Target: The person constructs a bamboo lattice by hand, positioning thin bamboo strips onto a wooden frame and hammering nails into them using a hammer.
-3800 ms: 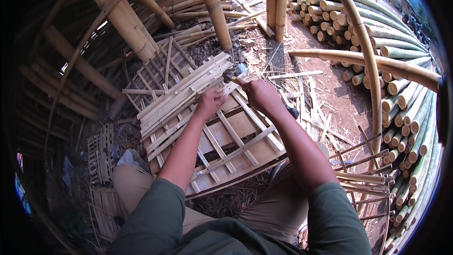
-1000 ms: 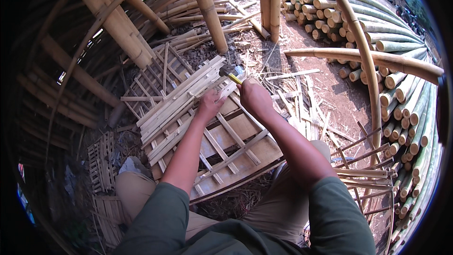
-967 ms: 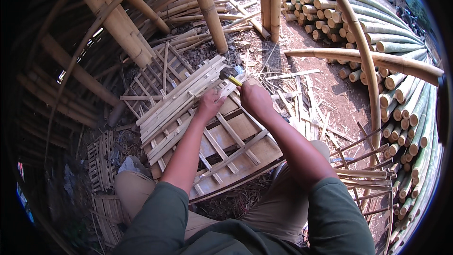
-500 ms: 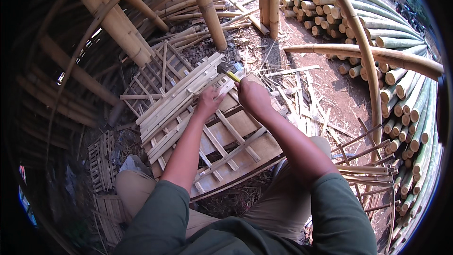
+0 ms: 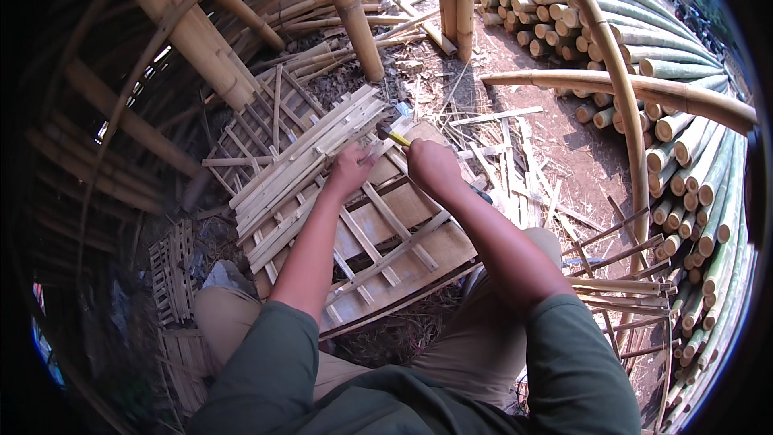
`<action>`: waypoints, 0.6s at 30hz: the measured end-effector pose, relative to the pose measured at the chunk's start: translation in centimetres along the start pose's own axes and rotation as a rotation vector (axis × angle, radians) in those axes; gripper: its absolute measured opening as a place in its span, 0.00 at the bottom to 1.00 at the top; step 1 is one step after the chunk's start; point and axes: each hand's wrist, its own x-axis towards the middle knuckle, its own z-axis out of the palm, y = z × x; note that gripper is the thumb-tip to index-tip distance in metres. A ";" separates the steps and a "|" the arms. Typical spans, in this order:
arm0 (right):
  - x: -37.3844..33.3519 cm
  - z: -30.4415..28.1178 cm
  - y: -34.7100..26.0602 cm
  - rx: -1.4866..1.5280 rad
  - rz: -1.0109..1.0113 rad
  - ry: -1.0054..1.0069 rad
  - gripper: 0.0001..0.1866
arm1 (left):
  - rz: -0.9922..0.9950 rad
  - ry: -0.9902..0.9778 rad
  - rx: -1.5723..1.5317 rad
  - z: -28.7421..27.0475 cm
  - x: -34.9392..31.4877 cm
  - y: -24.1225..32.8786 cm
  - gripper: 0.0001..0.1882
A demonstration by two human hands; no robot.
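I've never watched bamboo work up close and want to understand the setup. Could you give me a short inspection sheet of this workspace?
Surface: bare dirt ground strewn with splinters; work lies on a flat board.
Job's things: lattice panel of bamboo slats; hammer with a yellow handle.
Clutter: loose bamboo strips; smaller lattice pieces at left.
Hands: left hand presses on the slats; right hand grips the hammer.
Cables: nothing seen.
Surroundings: stacked bamboo poles at right; thick upright bamboo posts; a curved bamboo pole arches overhead.
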 end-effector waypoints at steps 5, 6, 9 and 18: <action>0.0 0.1 0.3 -0.052 -0.044 -0.013 0.18 | -0.049 -0.027 0.019 0.2 0.0 0.9 0.18; -0.2 0.5 0.7 -0.053 -0.042 -0.016 0.18 | -0.029 -0.014 0.004 0.4 0.0 1.0 0.18; 0.4 0.2 -1.0 -0.014 -0.030 0.020 0.16 | -0.022 -0.033 0.022 0.0 0.0 -0.1 0.16; -0.1 -1.0 -2.5 0.056 0.050 0.071 0.14 | 0.019 -0.004 0.080 0.0 -0.2 -2.0 0.14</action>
